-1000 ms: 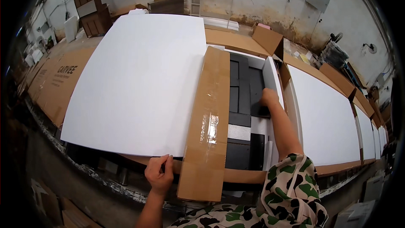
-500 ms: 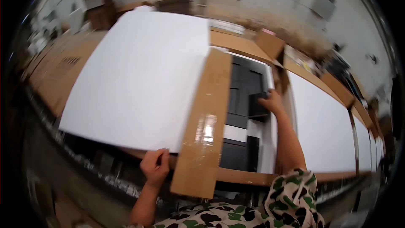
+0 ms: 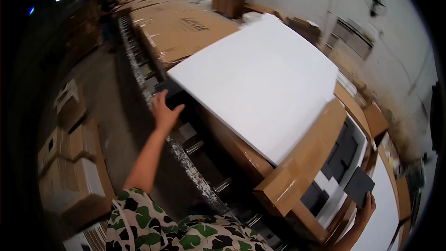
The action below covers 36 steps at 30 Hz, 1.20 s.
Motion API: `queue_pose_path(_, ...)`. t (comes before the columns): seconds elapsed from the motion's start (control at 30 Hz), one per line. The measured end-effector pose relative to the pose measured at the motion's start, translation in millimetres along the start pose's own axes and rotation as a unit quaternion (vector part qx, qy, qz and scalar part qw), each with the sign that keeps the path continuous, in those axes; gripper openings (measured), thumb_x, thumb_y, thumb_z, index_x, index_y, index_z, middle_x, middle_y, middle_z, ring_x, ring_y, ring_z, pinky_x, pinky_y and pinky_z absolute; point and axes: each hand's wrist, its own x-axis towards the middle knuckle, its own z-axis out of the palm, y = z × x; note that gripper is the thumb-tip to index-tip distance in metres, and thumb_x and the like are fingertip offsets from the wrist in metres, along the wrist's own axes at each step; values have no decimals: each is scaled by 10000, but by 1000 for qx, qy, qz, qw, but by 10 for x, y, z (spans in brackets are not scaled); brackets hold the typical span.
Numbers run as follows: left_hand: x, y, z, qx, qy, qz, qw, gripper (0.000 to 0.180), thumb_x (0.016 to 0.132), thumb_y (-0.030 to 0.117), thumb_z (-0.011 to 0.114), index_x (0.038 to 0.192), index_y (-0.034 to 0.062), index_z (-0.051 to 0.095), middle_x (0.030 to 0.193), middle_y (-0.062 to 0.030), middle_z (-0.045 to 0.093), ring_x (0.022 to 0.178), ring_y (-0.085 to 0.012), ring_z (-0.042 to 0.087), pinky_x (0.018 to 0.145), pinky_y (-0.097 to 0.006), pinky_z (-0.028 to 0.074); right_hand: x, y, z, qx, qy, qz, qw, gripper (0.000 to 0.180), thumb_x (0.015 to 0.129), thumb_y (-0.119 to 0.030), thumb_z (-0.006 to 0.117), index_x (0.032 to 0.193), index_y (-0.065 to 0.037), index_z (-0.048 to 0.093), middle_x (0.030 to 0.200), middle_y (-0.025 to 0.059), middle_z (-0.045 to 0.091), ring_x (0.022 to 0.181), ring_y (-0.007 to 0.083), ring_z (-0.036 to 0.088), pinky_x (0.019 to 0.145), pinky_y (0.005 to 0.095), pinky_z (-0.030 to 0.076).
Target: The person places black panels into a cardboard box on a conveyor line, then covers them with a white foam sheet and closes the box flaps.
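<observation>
My left hand (image 3: 166,111) is open in the air, fingers spread, near the left corner of a large white foam sheet (image 3: 260,83). It touches nothing that I can see. My right hand (image 3: 367,207) grips the lower edge of a small dark grey square panel (image 3: 359,187) and holds it up over an open cardboard box. Inside that box, white foam frames several dark flat pieces (image 3: 343,144). The long brown cardboard flap (image 3: 302,158) lies along the foam sheet's right side, partly over the box's contents.
Under the box runs a roller conveyor with a worn metal rail (image 3: 195,176). A large closed carton (image 3: 186,28) lies farther along it, and a person (image 3: 108,14) stands at the far left. Cartons (image 3: 74,172) are stacked on the floor. Another white sheet (image 3: 378,209) lies at right.
The view has turned left. My left hand has left the foam sheet's near edge and opened. My right hand has lifted the dark panel from inside the box.
</observation>
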Motion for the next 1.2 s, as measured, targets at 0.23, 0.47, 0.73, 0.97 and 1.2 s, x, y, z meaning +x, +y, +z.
queue_pose_path(0.23,1024,-1151,534,-15,-431,100,897,999,413,433,865,1244,33,479,1132,-209,571,1081,-365,531,925,-439,440,-1148,48,38,65,121,98,986,267,806,-230,662,982,-30,638,888,32,627,830,133,573,711,288,481)
queue_pose_path(0.47,954,-1201,547,-124,-398,-57,907,934,556,328,830,1345,41,422,1295,-228,479,1167,-333,477,956,-377,397,-2025,87,-50,146,72,157,974,248,838,-182,654,1032,-30,629,866,14,640,764,84,598,666,213,471)
queue_pose_path(0.73,836,-860,-414,-418,-134,-292,850,623,789,236,658,1353,94,434,1359,-166,378,1150,-278,454,963,-426,386,-2763,1363,222,103,-85,218,967,298,808,-129,707,1054,12,616,927,33,646,839,85,591,770,214,477)
queue_pose_path(0.97,141,123,-900,-492,-230,79,836,548,734,27,550,1279,24,491,1387,-231,366,1278,-322,386,1053,-416,304,-2910,1718,1273,160,-67,273,946,372,825,-151,698,1120,-18,514,785,28,624,729,88,570,617,220,441)
queue_pose_path(1.2,-876,2491,-1298,-520,-530,235,627,1061,444,483,862,1300,2,460,1349,-223,380,1231,-347,401,1053,-425,269,-2575,2132,1323,-158,-75,77,982,308,814,-215,682,1006,18,618,829,131,659,719,241,625,641,336,482)
